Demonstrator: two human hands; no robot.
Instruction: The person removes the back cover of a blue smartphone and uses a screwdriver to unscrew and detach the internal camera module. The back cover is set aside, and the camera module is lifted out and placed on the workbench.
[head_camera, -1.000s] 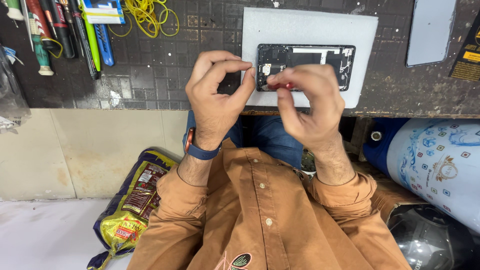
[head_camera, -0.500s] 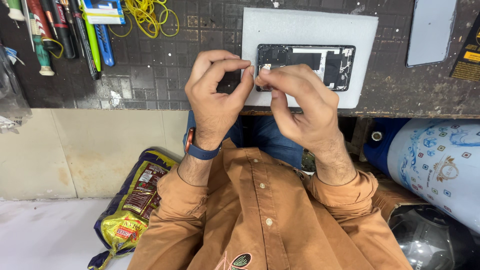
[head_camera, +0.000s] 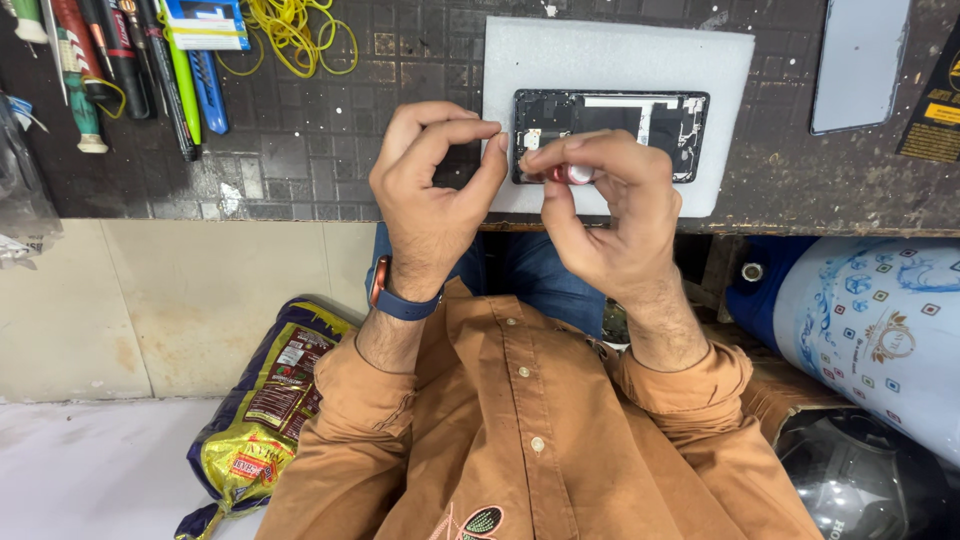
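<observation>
Dark tiled table fills the upper frame. White foam pad at upper centre carries an opened phone, innards exposed. Right hand, centre frame, pinches a small red-and-white object at the phone's lower left edge; fingers hide most of it, kind unclear. Left hand, just beside it, has thumb and forefinger curled nearly together; whether anything sits between them I cannot tell. Screwdrivers at upper left, cut off by the frame. Yellow rubber bands nearby.
</observation>
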